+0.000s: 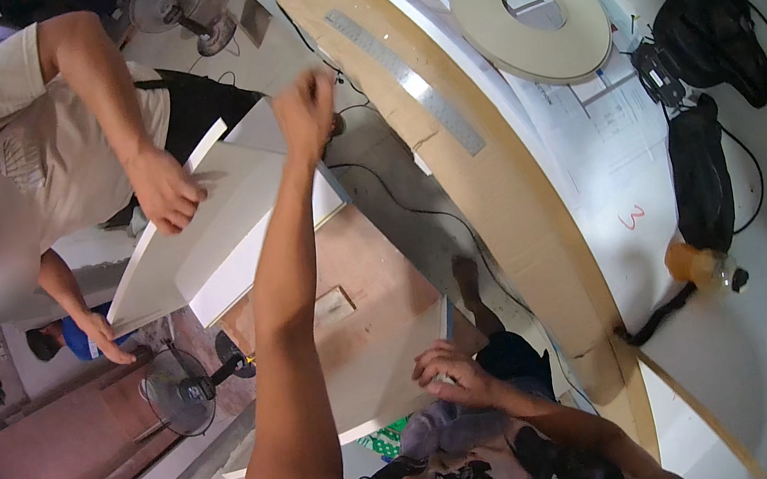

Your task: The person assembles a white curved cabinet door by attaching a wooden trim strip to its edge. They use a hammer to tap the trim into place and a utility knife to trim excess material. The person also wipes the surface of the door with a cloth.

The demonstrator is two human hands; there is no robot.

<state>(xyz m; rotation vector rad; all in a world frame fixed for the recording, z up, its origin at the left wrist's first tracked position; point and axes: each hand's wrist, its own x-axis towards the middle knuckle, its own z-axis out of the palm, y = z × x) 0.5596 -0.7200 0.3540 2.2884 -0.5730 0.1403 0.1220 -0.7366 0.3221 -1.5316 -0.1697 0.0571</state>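
My left hand [307, 115] is stretched far forward, near the upper corner of a white panel assembly [231, 209]. Its fingers look curled and slightly blurred; whatever they hold is hidden. Closer to my body, my right hand [452, 375] has bent fingers at the edge of a white board [380, 372]. A small pale bit shows between those fingers, too small to name. A co-worker's hand [167, 189] touches the upright panel of the assembly, and the same person's other hand [106, 337] is at its lower end. A small wooden piece [334, 306] lies on the pinkish board [377, 261].
A cardboard-covered ledge [502, 220] curves along the right, bearing a steel ruler [408, 83]. Beyond it are a roll of edge banding [484, 20], drawing sheets [580, 141], a black bag [711, 43] and a bottle [697, 266]. Fans [176, 391] and a cable [440, 215] stand around.
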